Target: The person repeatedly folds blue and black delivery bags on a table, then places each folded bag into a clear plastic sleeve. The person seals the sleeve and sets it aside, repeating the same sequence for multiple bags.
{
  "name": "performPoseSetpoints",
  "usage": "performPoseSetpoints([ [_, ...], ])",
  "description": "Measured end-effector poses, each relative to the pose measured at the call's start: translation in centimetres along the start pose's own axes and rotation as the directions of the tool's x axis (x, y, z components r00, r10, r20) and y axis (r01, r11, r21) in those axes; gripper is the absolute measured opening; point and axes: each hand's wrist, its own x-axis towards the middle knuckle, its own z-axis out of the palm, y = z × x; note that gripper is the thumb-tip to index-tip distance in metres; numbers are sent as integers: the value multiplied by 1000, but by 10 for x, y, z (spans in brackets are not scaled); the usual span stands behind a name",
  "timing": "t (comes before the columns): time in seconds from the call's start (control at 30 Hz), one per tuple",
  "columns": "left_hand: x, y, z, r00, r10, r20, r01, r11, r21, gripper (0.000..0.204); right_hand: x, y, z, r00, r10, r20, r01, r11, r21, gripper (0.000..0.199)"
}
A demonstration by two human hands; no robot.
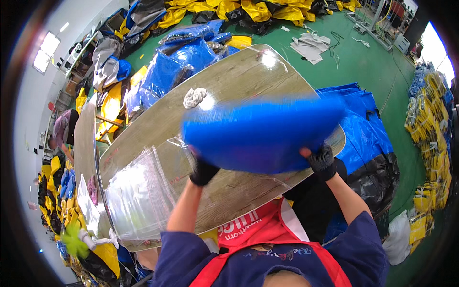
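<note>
Above the wood-patterned table [239, 201], both my hands hold up a folded blue plastic sheet [258, 138], its top edge smeared by motion. In a black fingerless glove, my left hand [203, 170] grips its lower left corner, with most of the fingers hidden behind it. My right hand [321, 161], gloved alike in dark mesh, pinches the lower right edge. A stack of clear plastic bags [138, 186] lies on the table beside my left forearm. Beyond the sheet rests a crumpled white cloth [195, 97].
Wrapped blue bundles [172, 64] crowd the table's far left side. Blue and black sheets [366, 138] are piled at its right. Stacked yellow bundles [430, 143] stand along the far right. Another person [64, 126] bends at the left, near a green fan [74, 241].
</note>
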Motion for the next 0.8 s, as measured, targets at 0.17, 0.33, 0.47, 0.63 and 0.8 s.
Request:
performPoseSetpoints([
  [0.17,-17,-77,-10,663,527,-532,151,602,784,61,15,23,26,828,376,417,-555,661,505,64],
  [0.33,-3,-51,-27,845,353,-402,402,76,912,55,-6,54,25,826,403,394,-556,692,460,71],
  [0.47,81,53,-124,753,657,48,409,-524,747,37,-10,49,24,808,465,361,-585,698,413,68],
  [0.63,123,88,-190,575,790,-215,405,-46,913,43,-14,43,32,842,464,274,-539,712,451,69],
  [0.8,-31,27,-130,633,772,-52,524,-378,764,58,-14,57,20,795,542,272,-602,650,463,66],
])
